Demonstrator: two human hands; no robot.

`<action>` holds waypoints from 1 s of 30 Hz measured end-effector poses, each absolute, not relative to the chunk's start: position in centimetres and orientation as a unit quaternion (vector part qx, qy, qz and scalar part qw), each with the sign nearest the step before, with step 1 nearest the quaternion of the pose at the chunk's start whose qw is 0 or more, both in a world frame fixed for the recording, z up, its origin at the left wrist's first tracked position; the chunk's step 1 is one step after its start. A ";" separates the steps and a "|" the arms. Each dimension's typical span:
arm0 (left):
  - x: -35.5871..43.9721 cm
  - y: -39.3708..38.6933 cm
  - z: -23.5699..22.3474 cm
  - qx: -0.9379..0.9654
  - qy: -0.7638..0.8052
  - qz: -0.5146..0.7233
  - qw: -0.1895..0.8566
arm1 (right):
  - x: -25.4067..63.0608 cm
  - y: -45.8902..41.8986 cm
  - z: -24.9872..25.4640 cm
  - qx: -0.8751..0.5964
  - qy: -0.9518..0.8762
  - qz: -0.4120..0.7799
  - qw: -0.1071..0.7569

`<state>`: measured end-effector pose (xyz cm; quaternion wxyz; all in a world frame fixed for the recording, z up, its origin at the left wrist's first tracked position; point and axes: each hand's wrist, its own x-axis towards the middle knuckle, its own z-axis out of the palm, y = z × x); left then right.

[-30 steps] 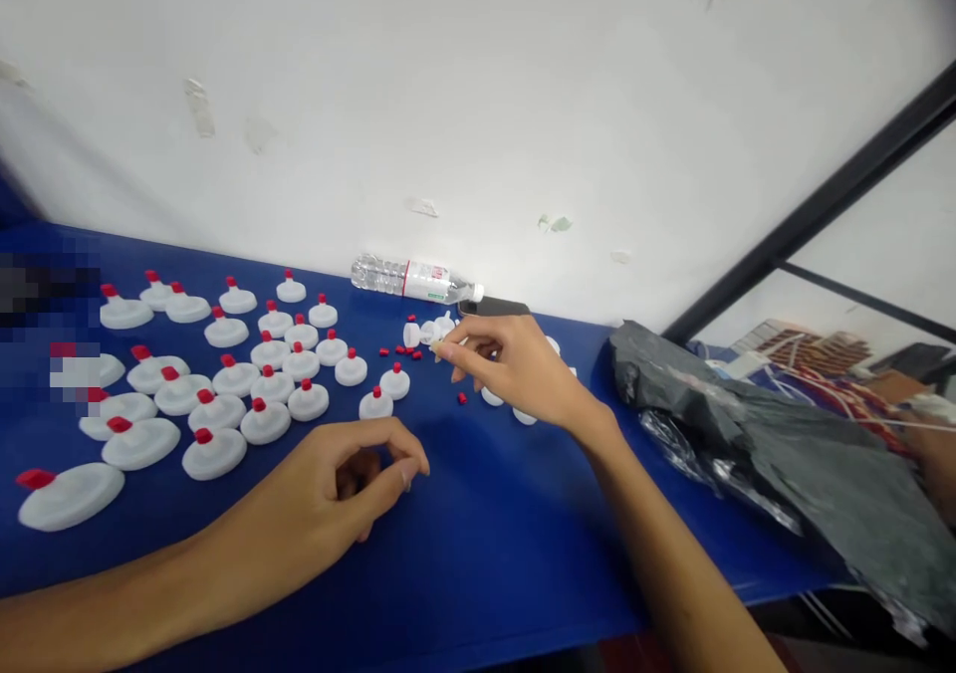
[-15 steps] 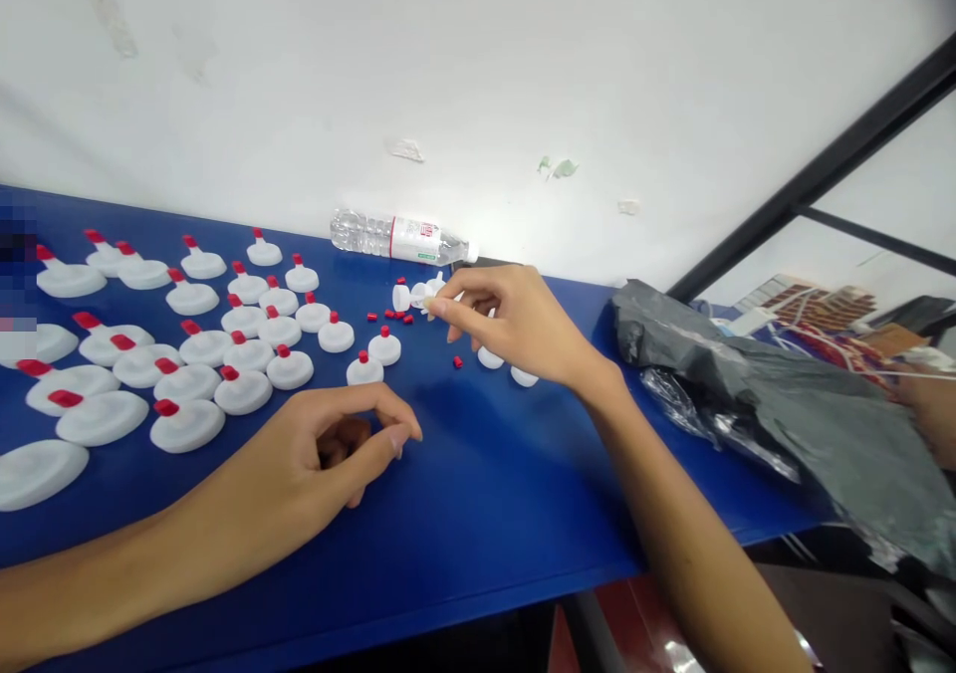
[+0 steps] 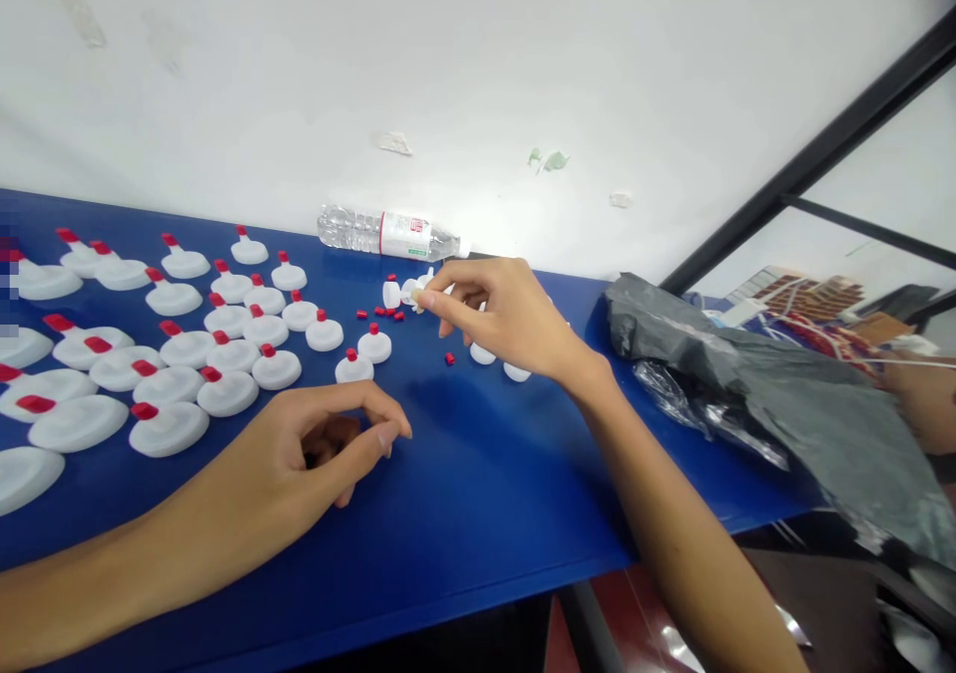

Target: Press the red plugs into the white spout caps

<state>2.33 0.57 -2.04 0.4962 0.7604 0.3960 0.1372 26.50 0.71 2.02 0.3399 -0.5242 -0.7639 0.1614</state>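
My right hand (image 3: 504, 320) reaches over the blue table (image 3: 478, 494) and pinches a small white cap (image 3: 418, 298) between thumb and forefinger, beside a few loose white caps (image 3: 392, 294) and scattered red tips (image 3: 389, 312). My left hand (image 3: 318, 454) rests on the table nearer me, its fingers loosely curled, thumb and forefinger close together with nothing visible in them. To the left lie several white caps fitted with red tips (image 3: 224, 354), set out in rows.
A clear plastic water bottle (image 3: 388, 234) lies against the white wall at the back. A grey plastic bag (image 3: 754, 384) is heaped at the right end of the table. A black metal frame (image 3: 807, 170) rises at the right. Another person's hand (image 3: 922, 404) shows at the far right.
The view has shifted, so everything sits a little higher and further left. My right hand has closed its pinch on the white cap near the loose pile. The left hand stays put.
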 end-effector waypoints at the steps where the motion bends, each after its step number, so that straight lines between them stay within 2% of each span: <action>1: 2.3 0.6 -2.1 0.760 0.397 0.138 0.496 | 26.5 0.7 2.0 -0.523 -0.764 0.161 0.342; 22: 3.1 0.6 -1.0 0.746 0.422 0.151 0.492 | 26.8 0.9 1.7 -0.524 -0.770 0.084 0.354; 30: 3.1 0.6 -1.5 0.726 0.465 0.147 0.484 | 27.5 1.1 1.6 -0.571 -0.766 -0.059 0.290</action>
